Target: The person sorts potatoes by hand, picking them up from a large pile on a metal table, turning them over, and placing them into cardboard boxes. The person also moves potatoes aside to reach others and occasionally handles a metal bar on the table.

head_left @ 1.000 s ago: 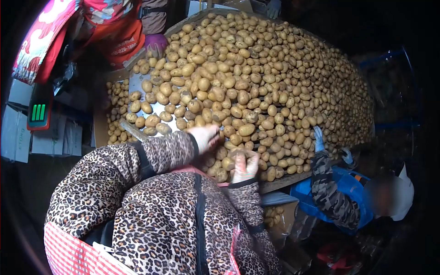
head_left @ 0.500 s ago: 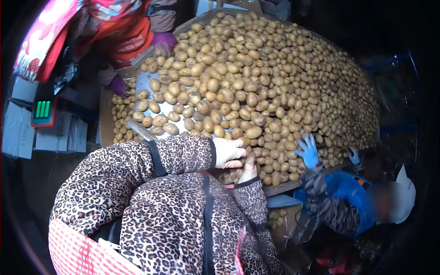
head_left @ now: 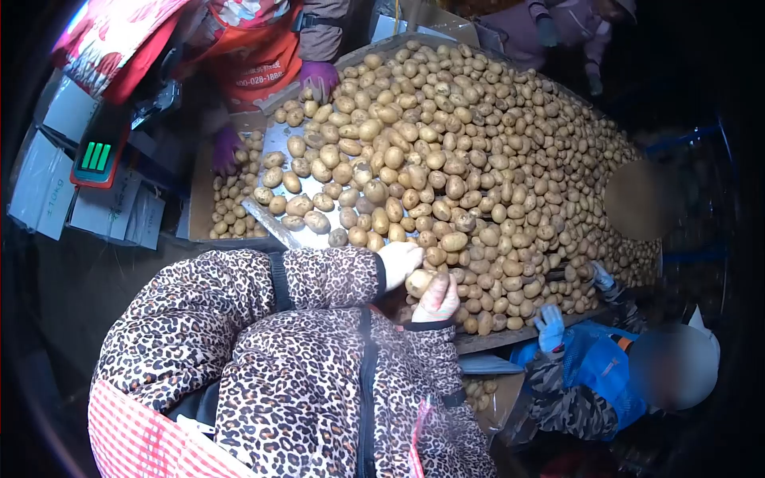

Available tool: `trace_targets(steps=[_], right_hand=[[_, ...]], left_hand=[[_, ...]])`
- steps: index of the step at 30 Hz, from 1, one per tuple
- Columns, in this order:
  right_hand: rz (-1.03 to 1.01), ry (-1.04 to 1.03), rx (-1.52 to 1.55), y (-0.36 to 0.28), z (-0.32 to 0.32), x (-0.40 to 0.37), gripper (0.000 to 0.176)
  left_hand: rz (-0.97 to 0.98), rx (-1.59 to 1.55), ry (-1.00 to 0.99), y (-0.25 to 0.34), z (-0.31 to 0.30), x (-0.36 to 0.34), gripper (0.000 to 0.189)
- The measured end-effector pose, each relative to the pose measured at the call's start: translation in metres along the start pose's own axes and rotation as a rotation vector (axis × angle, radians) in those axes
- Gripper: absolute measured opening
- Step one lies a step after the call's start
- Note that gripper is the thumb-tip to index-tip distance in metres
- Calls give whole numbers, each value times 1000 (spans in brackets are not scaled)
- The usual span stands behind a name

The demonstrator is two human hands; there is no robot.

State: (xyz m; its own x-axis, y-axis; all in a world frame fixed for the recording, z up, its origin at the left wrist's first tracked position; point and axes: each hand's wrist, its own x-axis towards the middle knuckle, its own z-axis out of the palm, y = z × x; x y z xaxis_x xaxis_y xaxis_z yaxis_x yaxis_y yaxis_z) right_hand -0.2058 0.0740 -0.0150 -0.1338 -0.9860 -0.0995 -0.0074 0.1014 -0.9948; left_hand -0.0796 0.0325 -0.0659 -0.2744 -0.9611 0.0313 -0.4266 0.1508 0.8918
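Note:
A big heap of potatoes (head_left: 494,183) covers the sorting table (head_left: 307,237). At its near edge, my right hand (head_left: 438,300) is closed around a single potato (head_left: 417,284), thumb and fingers against its side. Just above and to the left, my left hand (head_left: 401,264) is curled with its fingertips at the edge of the pile. What lies under those fingers, if anything, is hidden. Both hands are close together, with the held potato between them.
Across the table a co-worker's purple glove (head_left: 319,80) rests at the potatoes; another purple glove (head_left: 229,151) is over a cardboard box (head_left: 203,195) of potatoes. A co-worker's blue glove (head_left: 550,327) is at right. White cartons (head_left: 44,183) and a green-lit scale display (head_left: 97,156) stand left.
The view has shifted slightly. A potato now shows in my right hand. The blue-gloved co-worker's hand has drawn back from the pile, and another person has appeared at the far side.

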Motion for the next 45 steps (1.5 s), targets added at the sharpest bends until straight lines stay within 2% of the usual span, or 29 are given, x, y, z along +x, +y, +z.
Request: trace_targets(steps=[2, 4, 5, 6, 8, 10, 11, 12, 13, 15, 16, 18, 20, 21, 23, 24, 26, 28, 29, 30, 31, 32, 35, 36, 38, 40, 42, 44, 45], right_hand=[[-100, 43, -85, 2, 1, 4, 36], [-195, -50, 30, 17, -12, 11, 27], [-200, -13, -77, 27, -24, 16, 19], [-200, 17, -171, 39, -44, 24, 27], [-223, 92, -450, 51, -78, 34, 41], [-182, 196, -903, 33, -99, 30, 47], [-246, 184, -881, 32, -107, 28, 53], [-129, 169, -681, 21, -103, 22, 49], [-83, 138, -726, 22, -102, 19, 48], [17, 65, -705, 24, -94, 11, 41], [-124, 36, -825, 20, -86, 5, 39], [-125, -13, -679, 53, -80, 0, 35], [-91, -92, -650, 50, -69, -2, 36], [-56, -111, -613, 52, -64, -2, 36], [-5, -137, -565, 47, -60, 0, 34], [21, -160, -553, 45, -61, 13, 33], [38, -156, -395, 63, -62, 17, 33], [-56, -128, -374, 56, -57, 16, 36], [1, -116, -272, 49, -52, 15, 41], [9, -121, -124, 40, -46, 12, 51], [-13, -104, -150, 45, -39, 15, 53], [-39, -88, -173, 53, -35, 17, 56], [561, -227, -9, 44, -38, 16, 61], [633, -232, 49, 43, -36, 15, 59], [569, -139, 79, 46, -33, 13, 54], [342, 9, -21, 55, -27, 15, 50], [84, 143, -218, 57, -22, 18, 46], [-90, 212, -377, 49, -27, 22, 42], [-143, 188, -413, 31, -29, 20, 37]], left_hand=[[-9, -135, -11, -6, 2, 2, 33], [-527, -602, -498, 40, -51, 2, 14], [-512, -578, -498, 38, -52, 0, 13], [-498, -555, -499, 31, -47, -5, 13], [172, -256, -523, -34, -16, -13, 28], [493, 264, -563, -21, -45, -6, 46], [573, 61, -448, -10, -68, 15, 42], [493, 156, -336, -18, -80, 37, 44], [428, 529, -87, -36, -96, 55, 45], [192, 905, -51, -66, -125, 82, 43], [146, 1010, 4, -85, -134, 82, 44], [-173, 783, -256, -129, -132, 89, 42], [-75, 776, -339, -144, -136, 91, 51], [-223, 420, -343, -159, -144, 93, 53], [-245, 455, -391, -147, -146, 91, 54], [-104, 835, -407, -122, -146, 89, 54], [-128, 790, -284, -119, -135, 80, 62], [168, 342, -128, -98, -115, 65, 68], [-21, -115, -340, -42, -103, 57, 74], [232, 16, -354, -37, -80, 53, 74], [259, 59, -486, 7, -70, 39, 74], [525, 113, -410, 24, -55, 31, 63], [398, 475, -392, 56, -37, 9, 44], [367, 525, -375, 66, -38, 8, 40], [289, 572, -344, 74, -32, 7, 39], [199, 573, -314, 73, -29, 10, 46], [170, 577, -280, 64, -24, 14, 36], [35, 444, -171, 68, -13, 16, 31], [82, 460, -145, 70, -14, 19, 29]])
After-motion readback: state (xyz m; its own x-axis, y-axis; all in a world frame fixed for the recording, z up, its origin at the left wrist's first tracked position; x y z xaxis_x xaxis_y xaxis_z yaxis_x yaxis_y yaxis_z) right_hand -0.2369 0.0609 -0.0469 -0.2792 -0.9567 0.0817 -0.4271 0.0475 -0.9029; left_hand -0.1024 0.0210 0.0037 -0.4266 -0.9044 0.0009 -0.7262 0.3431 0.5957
